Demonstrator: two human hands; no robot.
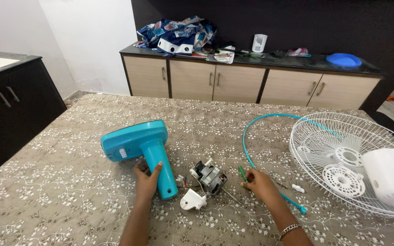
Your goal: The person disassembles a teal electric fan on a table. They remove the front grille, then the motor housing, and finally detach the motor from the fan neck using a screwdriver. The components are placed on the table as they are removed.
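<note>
While the blue fan base is lain on its side on the patterned tablecloth, its neck is gripped by the left hand, thumb over the front and fingers wrapped behind. Just beside the neck's open end, the bare motor is seen with its wires and a small white part, already out of any housing. A green-handled screwdriver is closed upon by the right hand, its shaft hidden under the palm, so how the tip is set cannot be told. A blue ring is curved past that hand, and a small white piece is lain near it. Farther right, the white wire guard is rested face up with a white cover in it. Judged from this, the dismantling is well advanced: guard, ring and motor are off, while the base with its neck is not yet taken apart. Behind, a sideboard is loaded with cloth and a blue lid.
</note>
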